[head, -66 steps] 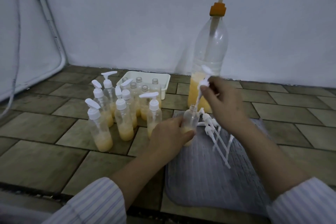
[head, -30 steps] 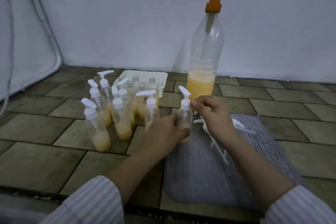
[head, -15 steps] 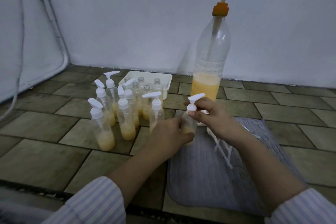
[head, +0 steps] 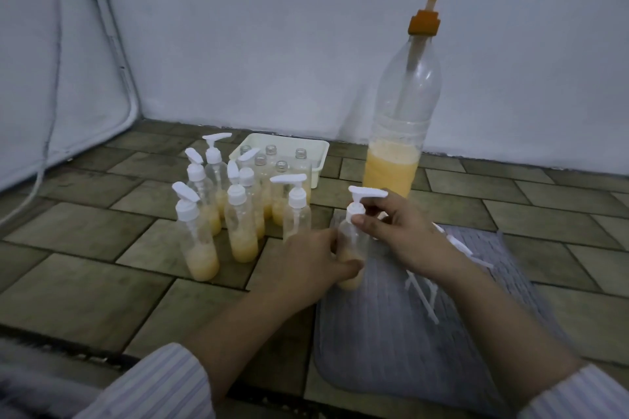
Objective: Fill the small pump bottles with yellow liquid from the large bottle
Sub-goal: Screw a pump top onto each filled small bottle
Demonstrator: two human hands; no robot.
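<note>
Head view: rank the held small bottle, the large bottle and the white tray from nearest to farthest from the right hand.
1. Held small bottle: the right hand pinches its pump collar, while the left hand grips its body.
2. Large bottle: standing just behind the right hand.
3. White tray: farther back and to the left, holding uncapped bottles.

Bare forearms, striped sleeves [head: 160,384] (pale, pushed up)
</note>
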